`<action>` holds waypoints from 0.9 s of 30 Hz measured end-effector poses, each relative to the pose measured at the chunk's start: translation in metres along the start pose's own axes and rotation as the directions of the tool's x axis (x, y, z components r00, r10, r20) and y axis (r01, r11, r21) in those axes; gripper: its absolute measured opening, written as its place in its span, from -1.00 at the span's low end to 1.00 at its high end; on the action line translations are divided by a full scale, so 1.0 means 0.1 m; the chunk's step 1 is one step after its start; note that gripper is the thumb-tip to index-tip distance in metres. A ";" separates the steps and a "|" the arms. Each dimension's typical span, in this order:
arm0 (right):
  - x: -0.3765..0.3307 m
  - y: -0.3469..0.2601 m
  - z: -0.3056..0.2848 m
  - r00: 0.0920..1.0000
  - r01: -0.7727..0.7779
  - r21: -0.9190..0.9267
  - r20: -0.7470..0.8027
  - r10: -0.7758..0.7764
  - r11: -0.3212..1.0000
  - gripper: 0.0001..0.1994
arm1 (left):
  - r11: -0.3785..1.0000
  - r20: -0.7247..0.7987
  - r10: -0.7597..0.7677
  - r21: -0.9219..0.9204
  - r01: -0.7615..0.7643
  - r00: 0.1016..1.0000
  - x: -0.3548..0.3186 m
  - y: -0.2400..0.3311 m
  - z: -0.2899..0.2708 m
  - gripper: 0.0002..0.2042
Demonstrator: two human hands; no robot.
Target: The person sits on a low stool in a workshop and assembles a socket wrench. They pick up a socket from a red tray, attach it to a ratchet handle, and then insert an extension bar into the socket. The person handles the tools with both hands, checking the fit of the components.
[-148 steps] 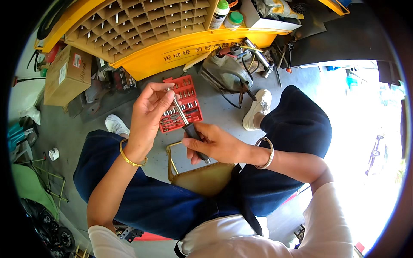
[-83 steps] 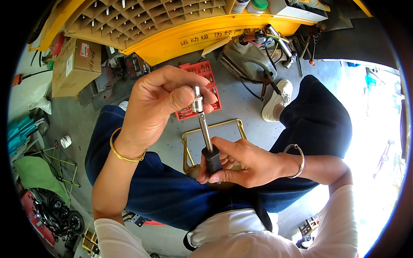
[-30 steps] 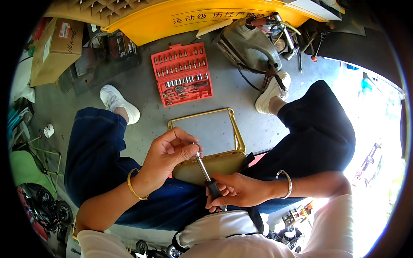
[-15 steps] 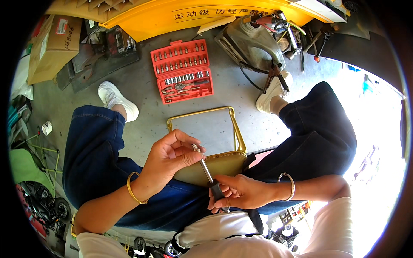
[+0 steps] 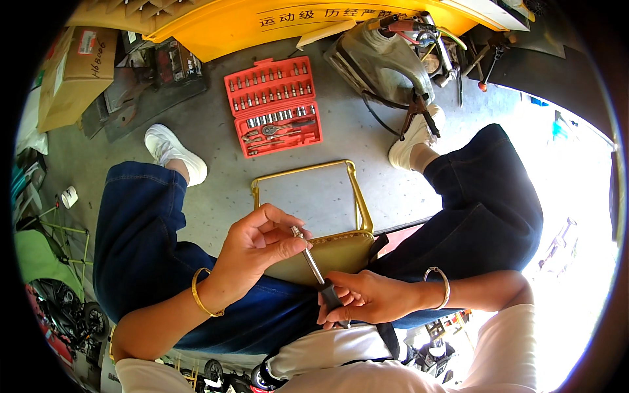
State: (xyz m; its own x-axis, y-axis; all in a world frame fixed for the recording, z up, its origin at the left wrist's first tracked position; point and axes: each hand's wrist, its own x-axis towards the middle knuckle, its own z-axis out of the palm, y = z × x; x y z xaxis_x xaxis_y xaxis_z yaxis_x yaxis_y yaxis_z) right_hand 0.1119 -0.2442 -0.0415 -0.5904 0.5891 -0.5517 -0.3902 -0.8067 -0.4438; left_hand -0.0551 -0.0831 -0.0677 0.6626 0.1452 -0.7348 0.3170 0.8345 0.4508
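My right hand (image 5: 370, 295) is closed around the black handle of a screwdriver (image 5: 313, 264). Its metal shaft slants up and left toward my left hand (image 5: 259, 245). There, thumb and fingers close in a pinch at the shaft's far end, where a small silver tip piece (image 5: 297, 232) shows above the thumb. Whether that piece is a separate bit I cannot make out. Beneath the tool lies the olive padded seat of a gold-framed folding stool (image 5: 327, 255), between my legs. Beyond it, an open red tool case (image 5: 272, 108) on the floor holds rows of bits, sockets and a ratchet.
A grey, dusty machine part with cables (image 5: 380, 65) stands on the floor near my right foot. Cardboard boxes (image 5: 78, 75) and black parts (image 5: 141, 92) sit at the far left. A yellow panel (image 5: 229, 33) runs along the back. At left stands a green folding chair (image 5: 42, 259).
My left hand has shifted slightly at the shaft's end, and the silver tip now shows a little more. The right hand keeps its hold; the whole view has shifted slightly.
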 end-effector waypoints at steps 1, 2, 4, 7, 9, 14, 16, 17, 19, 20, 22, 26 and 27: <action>0.00 -0.01 0.00 1.000 -0.003 0.002 -0.001 0.003 1.000 -0.77 | 1.000 -0.001 -0.003 -0.001 0.003 1.000 0.00 0.01 0.00 -0.81; 0.01 -0.02 -0.01 1.000 -0.005 0.003 0.000 0.005 1.000 -0.77 | 1.000 -0.003 -0.005 -0.002 0.005 1.000 0.00 0.02 0.00 -0.81; 0.02 -0.05 -0.02 1.000 -0.014 -0.002 -0.002 0.014 1.000 -0.78 | 1.000 -0.005 -0.003 0.003 0.003 1.000 0.01 0.03 -0.01 -0.82; 0.04 -0.07 -0.04 1.000 -0.027 -0.012 -0.004 0.027 1.000 -0.78 | 1.000 -0.004 0.001 0.011 -0.001 1.000 0.02 0.04 -0.03 -0.82; 0.06 -0.08 -0.06 1.000 -0.028 -0.018 0.000 0.028 0.999 -0.79 | 1.000 -0.005 0.003 0.009 -0.003 1.000 0.02 0.05 -0.04 -0.83; 0.10 -0.11 -0.09 0.999 -0.036 -0.038 0.001 0.036 0.999 -0.79 | 1.000 -0.011 0.017 0.016 -0.017 1.000 0.03 0.05 -0.09 -0.83; 0.12 -0.11 -0.11 0.999 -0.034 -0.045 0.003 0.034 0.998 -0.79 | 1.000 -0.019 0.013 0.007 -0.013 1.000 0.03 0.05 -0.09 -0.83; 0.12 -0.12 -0.11 0.999 -0.034 -0.044 0.002 0.034 0.998 -0.79 | 1.000 -0.024 0.007 0.002 -0.007 1.000 0.03 0.06 -0.09 -0.83; 0.12 -0.12 -0.12 0.999 -0.035 -0.045 0.004 0.035 0.998 -0.79 | 1.000 -0.031 -0.004 -0.009 0.004 1.000 0.03 0.06 -0.09 -0.83; 0.13 -0.12 -0.13 0.999 -0.036 -0.048 0.007 0.037 0.998 -0.79 | 1.000 -0.033 -0.010 -0.015 0.009 0.999 0.04 0.07 -0.09 -0.83; 0.13 -0.12 -0.13 0.999 -0.033 -0.042 0.010 0.033 0.999 -0.79 | 1.000 -0.040 -0.014 -0.021 0.013 0.999 0.05 0.07 -0.10 -0.84; 0.15 -0.06 -0.14 1.000 -0.009 -0.003 0.006 0.009 1.000 -0.79 | 1.000 -0.072 0.000 0.009 0.000 0.997 0.07 0.05 -0.12 -0.84; 0.15 -0.05 -0.14 1.000 -0.001 0.010 0.005 0.001 1.000 -0.79 | 1.000 -0.083 0.006 0.022 -0.004 0.997 0.07 0.05 -0.13 -0.84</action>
State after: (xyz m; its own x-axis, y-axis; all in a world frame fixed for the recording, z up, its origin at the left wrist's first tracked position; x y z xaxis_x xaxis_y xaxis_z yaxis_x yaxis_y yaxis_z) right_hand 0.1144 -0.2307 -0.0574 -0.5947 0.5878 -0.5484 -0.3967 -0.8079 -0.4358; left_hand -0.0574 -0.0714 -0.0770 0.6061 0.1933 -0.7716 0.3293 0.8220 0.4646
